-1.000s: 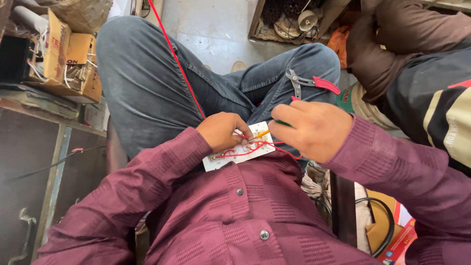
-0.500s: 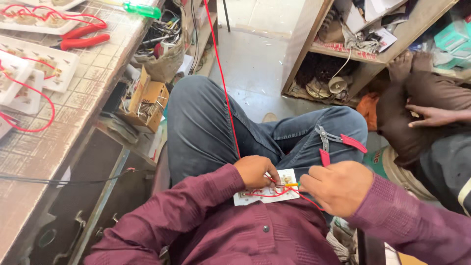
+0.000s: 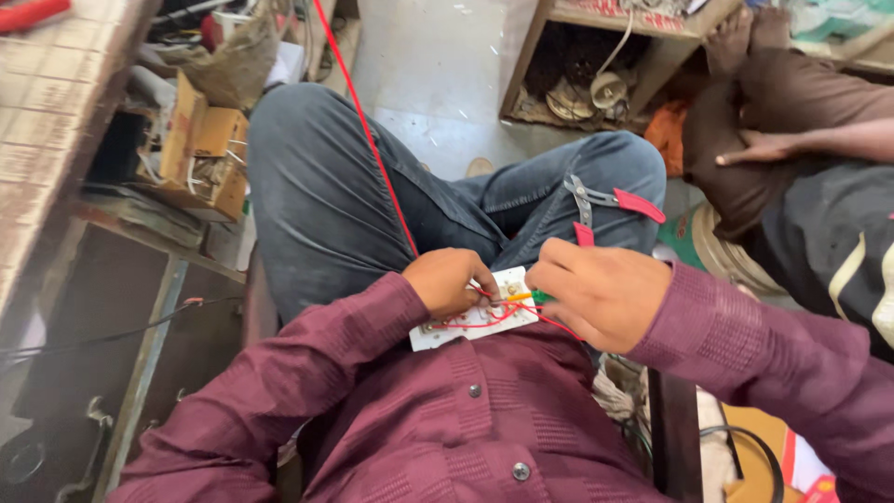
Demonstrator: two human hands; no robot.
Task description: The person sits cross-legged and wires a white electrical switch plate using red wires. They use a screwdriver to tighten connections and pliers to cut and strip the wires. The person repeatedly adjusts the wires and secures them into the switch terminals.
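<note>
Steadying a white switch plate (image 3: 470, 321) on my lap, my left hand (image 3: 447, 279) pinches its edge while my right hand (image 3: 601, 291) closes on a small screwdriver (image 3: 523, 297) at a terminal. Red wire (image 3: 372, 149) is already routed; fastening seems unfinished. Pliers (image 3: 605, 200) rest on my knee; workbench (image 3: 56, 112) left, concrete floor (image 3: 428, 65) ahead.

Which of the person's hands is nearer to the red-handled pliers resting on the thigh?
Right. The right hand works just below the red-handled pliers, almost under the handles. The left hand sits farther away, across the white switch plate, holding its other end.
</note>
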